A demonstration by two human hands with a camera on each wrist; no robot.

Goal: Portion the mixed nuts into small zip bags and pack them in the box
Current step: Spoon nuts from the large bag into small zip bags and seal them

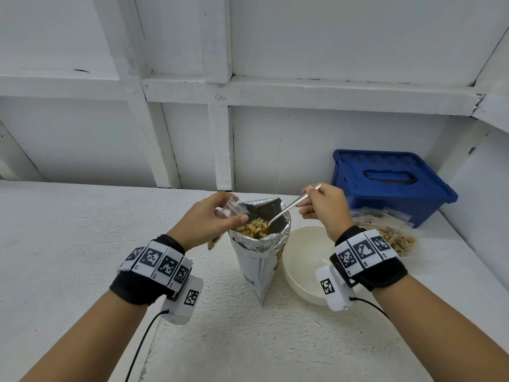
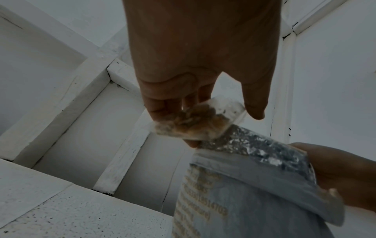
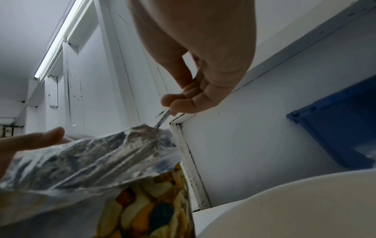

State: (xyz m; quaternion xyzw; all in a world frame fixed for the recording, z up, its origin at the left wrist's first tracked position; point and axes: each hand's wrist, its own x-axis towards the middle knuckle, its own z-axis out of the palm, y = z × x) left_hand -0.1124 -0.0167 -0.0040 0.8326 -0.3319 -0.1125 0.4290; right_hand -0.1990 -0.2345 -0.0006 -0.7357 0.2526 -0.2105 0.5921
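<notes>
A foil pouch (image 1: 259,260) of mixed nuts (image 1: 254,228) stands open mid-table, its top rolled down. My left hand (image 1: 213,216) holds a small clear zip bag (image 1: 228,208) at the pouch's left rim; the left wrist view shows some nuts inside the zip bag (image 2: 195,122). My right hand (image 1: 321,202) pinches the handle of a metal spoon (image 1: 286,209), whose bowl is down among the nuts. The right wrist view shows the spoon (image 3: 162,120) entering the pouch (image 3: 97,154). The blue box (image 1: 391,183), lid shut, sits at the back right.
A white bowl (image 1: 300,260) stands just right of the pouch, under my right wrist. Filled zip bags (image 1: 396,238) of nuts lie in front of the blue box. A white panelled wall runs behind the table, and another closes the right side.
</notes>
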